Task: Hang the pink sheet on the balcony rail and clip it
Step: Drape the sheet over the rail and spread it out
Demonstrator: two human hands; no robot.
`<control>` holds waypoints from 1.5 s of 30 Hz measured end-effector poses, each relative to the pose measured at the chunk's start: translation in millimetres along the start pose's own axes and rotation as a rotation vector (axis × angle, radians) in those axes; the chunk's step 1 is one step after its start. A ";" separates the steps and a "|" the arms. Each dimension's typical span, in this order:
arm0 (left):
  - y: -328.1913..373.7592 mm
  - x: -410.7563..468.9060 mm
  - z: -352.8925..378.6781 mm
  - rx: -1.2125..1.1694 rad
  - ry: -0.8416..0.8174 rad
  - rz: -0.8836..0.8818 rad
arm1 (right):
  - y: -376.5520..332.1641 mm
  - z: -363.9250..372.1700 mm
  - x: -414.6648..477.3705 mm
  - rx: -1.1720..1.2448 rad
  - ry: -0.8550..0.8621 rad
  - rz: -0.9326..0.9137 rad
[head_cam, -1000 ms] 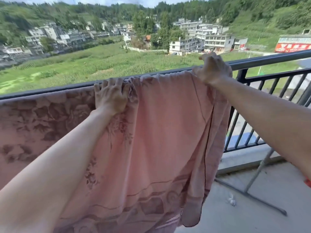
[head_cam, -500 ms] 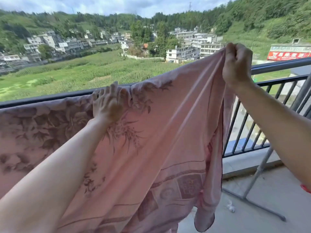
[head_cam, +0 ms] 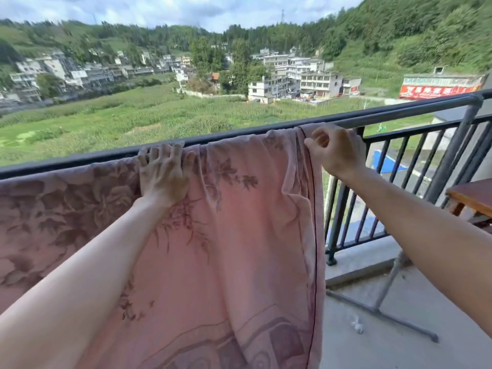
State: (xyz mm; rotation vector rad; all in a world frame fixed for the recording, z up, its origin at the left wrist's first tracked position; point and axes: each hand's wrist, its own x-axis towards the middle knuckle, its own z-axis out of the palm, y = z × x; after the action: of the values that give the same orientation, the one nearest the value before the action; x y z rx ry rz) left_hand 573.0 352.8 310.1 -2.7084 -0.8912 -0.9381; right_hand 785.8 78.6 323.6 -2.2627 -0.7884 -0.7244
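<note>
The pink sheet [head_cam: 239,235] with a darker flower pattern hangs over the dark balcony rail [head_cam: 399,115] and drapes down toward me. My left hand [head_cam: 165,174] lies flat on the sheet at the rail, fingers spread and hooked over the top. My right hand [head_cam: 335,153] pinches the sheet's dark-trimmed right edge just below the rail. No clip is in view.
Black vertical bars [head_cam: 399,187] fill the railing to the right of the sheet. A grey metal stand leg [head_cam: 383,294] crosses the concrete floor at the right. A brown wooden table corner [head_cam: 471,195] juts in at the far right edge.
My right hand had lifted the sheet's right edge high above the rail; it has now come down and the edge lies on the rail again. My left hand stayed on the sheet at the rail.
</note>
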 end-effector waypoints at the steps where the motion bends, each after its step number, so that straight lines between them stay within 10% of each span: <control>1: 2.9 2.6 0.2 -0.004 -0.010 0.003 | -0.4 -1.4 16.2 -0.003 0.036 0.071; 5: 14.6 8.8 3.2 -0.011 -0.049 0.028 | -9.1 22.4 38.7 -0.061 -0.157 0.210; 15: 10.1 11.2 20.3 -0.002 -0.006 0.020 | 107.6 -19.7 95.5 -0.301 0.032 0.629; 21: 21.0 10.6 25.1 -0.007 0.008 0.028 | 7.9 33.3 63.8 -0.127 -0.163 -0.009; 27: 14.2 4.6 24.4 -0.010 0.026 0.041 | -20.5 60.2 58.6 -0.010 -0.086 -0.213; 45: 83.9 -11.7 9.8 -0.090 0.092 0.149 | 101.4 -3.5 39.7 -0.055 0.051 0.456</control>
State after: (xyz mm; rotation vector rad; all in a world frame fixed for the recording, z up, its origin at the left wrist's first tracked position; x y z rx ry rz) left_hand 619.2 281.8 300.2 -2.7341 -0.6356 -1.0855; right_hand 881.0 26.4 314.1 -2.3418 -0.2111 -0.5854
